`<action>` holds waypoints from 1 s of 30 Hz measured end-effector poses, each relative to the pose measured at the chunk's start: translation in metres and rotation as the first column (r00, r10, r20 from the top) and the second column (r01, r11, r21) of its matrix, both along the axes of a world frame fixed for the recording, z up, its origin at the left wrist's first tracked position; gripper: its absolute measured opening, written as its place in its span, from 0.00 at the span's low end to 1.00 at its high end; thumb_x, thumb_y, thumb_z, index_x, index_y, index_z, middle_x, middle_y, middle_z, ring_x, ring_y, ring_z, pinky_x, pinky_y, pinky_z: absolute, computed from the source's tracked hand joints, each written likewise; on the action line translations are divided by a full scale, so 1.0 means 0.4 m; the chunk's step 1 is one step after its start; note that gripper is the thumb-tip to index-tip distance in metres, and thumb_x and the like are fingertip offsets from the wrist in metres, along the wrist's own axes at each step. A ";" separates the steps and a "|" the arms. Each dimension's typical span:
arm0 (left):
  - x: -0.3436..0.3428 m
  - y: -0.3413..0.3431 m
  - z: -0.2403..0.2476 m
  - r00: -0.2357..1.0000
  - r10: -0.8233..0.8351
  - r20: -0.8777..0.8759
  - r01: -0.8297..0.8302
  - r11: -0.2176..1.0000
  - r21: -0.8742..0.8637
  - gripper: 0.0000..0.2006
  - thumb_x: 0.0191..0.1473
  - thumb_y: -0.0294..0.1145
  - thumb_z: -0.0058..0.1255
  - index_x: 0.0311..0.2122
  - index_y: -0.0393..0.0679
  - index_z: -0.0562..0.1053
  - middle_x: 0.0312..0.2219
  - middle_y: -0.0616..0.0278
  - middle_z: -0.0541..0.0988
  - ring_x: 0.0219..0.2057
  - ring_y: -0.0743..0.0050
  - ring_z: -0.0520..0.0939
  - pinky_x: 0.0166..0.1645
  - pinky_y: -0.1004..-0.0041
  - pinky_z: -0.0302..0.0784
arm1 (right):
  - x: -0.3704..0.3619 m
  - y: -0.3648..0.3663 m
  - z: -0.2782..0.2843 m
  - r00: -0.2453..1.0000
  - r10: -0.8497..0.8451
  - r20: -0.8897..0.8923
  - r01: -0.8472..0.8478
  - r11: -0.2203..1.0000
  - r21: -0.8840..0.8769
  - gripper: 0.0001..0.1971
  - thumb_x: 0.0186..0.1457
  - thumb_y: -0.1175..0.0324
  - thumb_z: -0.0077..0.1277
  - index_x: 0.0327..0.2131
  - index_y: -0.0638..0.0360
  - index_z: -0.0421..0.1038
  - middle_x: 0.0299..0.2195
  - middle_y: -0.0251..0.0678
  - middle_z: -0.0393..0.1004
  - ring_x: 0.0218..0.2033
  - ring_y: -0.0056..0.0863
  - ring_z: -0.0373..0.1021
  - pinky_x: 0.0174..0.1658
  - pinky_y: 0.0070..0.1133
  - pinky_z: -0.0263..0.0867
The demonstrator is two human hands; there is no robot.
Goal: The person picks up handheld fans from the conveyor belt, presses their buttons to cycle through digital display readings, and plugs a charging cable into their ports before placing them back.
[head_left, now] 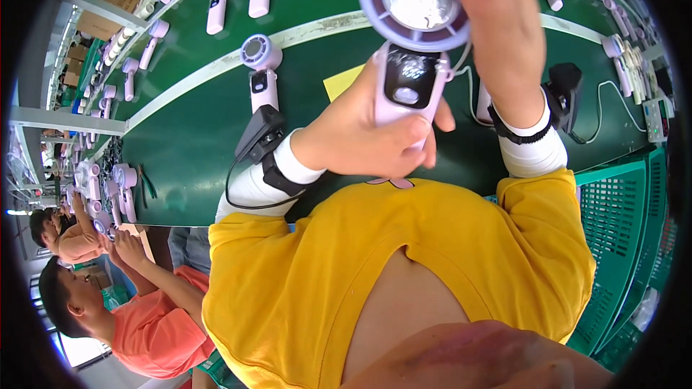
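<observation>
A pale lilac handheld fan is raised in front of me, its round ringed head with a silvery centre at the top and a glossy black display panel on the handle. My left hand is wrapped round the handle from below. At the right edge of the fan's head, my right hand is closed on the rim; part of its grip is hidden. A white cable hangs beside the fan. Below my right wrist, another pale handle is partly covered. A yellow sheet lies on the green bench behind my left hand.
One more lilac fan stands beyond my left wrist; several line the far green surface. Green-handled pliers lie at the left. Green plastic crates are at my right, near a small meter. Co-workers sit at left.
</observation>
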State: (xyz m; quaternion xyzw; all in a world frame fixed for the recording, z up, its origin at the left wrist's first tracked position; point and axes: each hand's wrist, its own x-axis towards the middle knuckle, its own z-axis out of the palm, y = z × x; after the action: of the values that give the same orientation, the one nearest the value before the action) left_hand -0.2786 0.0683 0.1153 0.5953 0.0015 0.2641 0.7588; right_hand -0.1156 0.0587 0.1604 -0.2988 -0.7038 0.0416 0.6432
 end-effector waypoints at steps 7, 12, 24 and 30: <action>-0.121 -0.039 0.136 0.902 0.206 0.379 -0.133 0.968 -0.212 0.25 0.52 0.42 0.42 0.47 0.33 0.53 0.35 0.54 0.64 0.21 0.71 0.68 0.25 0.74 0.66 | -0.015 -0.047 0.044 0.997 0.050 -0.055 -0.069 0.900 -0.430 0.14 0.60 0.65 0.30 0.41 0.66 0.57 0.29 0.29 0.60 0.28 0.15 0.56 0.34 0.16 0.56; -0.154 -0.125 0.140 0.459 0.259 0.850 -0.842 0.432 0.324 0.25 0.48 0.38 0.47 0.46 0.35 0.53 0.35 0.59 0.64 0.22 0.72 0.67 0.27 0.73 0.64 | -0.007 -0.062 0.083 0.999 0.035 0.009 -0.023 0.790 -0.613 0.20 0.58 0.56 0.34 0.42 0.66 0.57 0.31 0.31 0.62 0.30 0.16 0.59 0.36 0.15 0.57; -0.132 -0.158 0.152 0.276 0.484 0.830 -0.890 0.454 0.032 0.20 0.48 0.40 0.49 0.41 0.40 0.58 0.29 0.62 0.67 0.25 0.73 0.71 0.30 0.75 0.68 | -0.018 -0.038 0.034 0.991 -0.115 0.061 0.128 0.954 -0.272 0.11 0.57 0.66 0.40 0.35 0.64 0.66 0.24 0.27 0.64 0.25 0.11 0.58 0.29 0.09 0.54; -0.118 -0.110 0.162 0.412 0.522 0.747 -0.825 0.562 0.062 0.26 0.48 0.40 0.46 0.47 0.35 0.54 0.38 0.56 0.65 0.32 0.70 0.72 0.29 0.74 0.71 | -0.025 -0.066 0.039 0.980 0.119 0.160 -0.052 0.927 -0.372 0.09 0.57 0.68 0.38 0.34 0.65 0.65 0.25 0.28 0.64 0.26 0.12 0.58 0.29 0.10 0.54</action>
State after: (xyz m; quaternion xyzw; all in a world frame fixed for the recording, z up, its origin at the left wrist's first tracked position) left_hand -0.3257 0.0243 0.1800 0.5547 -0.0740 0.7375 0.3781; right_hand -0.1256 0.0325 0.1758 -0.3848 -0.7512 0.1730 0.5076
